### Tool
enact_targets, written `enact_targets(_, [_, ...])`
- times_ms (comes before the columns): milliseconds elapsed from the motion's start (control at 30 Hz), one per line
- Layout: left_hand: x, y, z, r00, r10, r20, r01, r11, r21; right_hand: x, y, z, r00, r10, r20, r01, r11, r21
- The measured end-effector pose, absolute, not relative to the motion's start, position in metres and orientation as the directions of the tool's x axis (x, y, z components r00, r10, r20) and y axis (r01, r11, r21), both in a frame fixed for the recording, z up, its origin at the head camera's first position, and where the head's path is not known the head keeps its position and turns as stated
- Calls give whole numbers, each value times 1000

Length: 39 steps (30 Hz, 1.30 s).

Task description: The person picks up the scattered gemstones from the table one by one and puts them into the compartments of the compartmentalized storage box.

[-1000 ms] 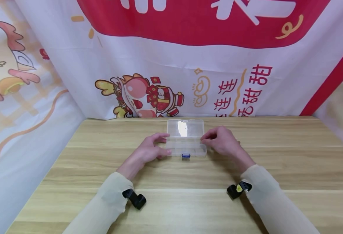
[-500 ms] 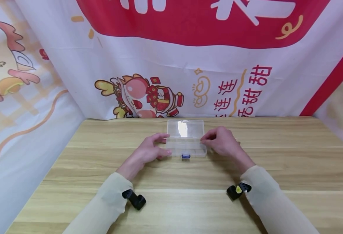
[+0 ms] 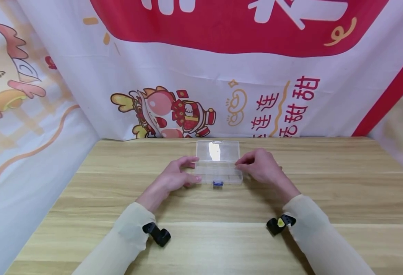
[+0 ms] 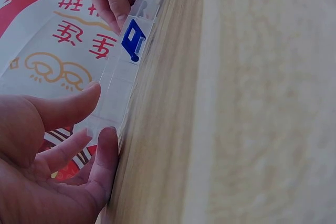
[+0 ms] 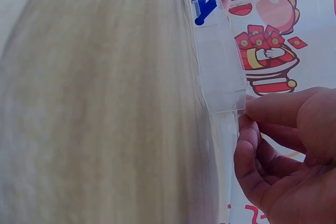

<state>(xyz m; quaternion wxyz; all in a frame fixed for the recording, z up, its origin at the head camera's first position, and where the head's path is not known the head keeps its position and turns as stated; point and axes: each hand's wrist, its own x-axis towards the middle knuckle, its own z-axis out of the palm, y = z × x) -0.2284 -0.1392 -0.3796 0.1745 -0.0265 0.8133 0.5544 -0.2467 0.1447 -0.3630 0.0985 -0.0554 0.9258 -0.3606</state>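
Note:
An unlatched clear plastic storage box (image 3: 218,171) sits on the wooden table, its transparent lid (image 3: 227,150) swung open toward the back. On its front edge is a blue latch (image 3: 218,183); dividers show faintly inside. My left hand (image 3: 174,174) holds the box's left end, thumb at the front corner and forefinger at the back; in the left wrist view, its fingertips (image 4: 107,135) touch the end wall. At the right end, my right hand (image 3: 259,165) pinches the box's side with thumb and forefinger (image 5: 268,109), the other fingers curled below.
A small tan thing (image 3: 280,167) lies on the table just beyond my right hand. Behind the table's back edge hangs a white and red printed cloth (image 3: 187,65), and another printed cloth (image 3: 36,145) hangs at the left.

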Motion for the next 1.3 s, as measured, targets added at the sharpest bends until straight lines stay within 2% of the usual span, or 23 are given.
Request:
enact_targets(233, [-227,-140,-378,-935,150,-321,-243,386,890,-248,149,-364,-968,-200,-149,-43,722,-690])
enact_targets(500, [-228,-140,-378,-934,139,-328,-254,387,886,-253,172,-353,-955,-282,-89,-138,690,-711])
enact_targets(733, [-228,-139,-379,-935,161,-316,-234,388,891,-258,209,-340,-977,-209,-50,-106,670,-735])
enact_targets(967, [-228,-139,-379,-932,147,-330,-250,397,883,-265,236,-348,-988,-149,-42,-66,649,-758])
enact_targets(1300, [-228,-138,-379,-932,151,-328,-248,392,886,-268,262,-361,-977,-134,-168,28,696,-718])
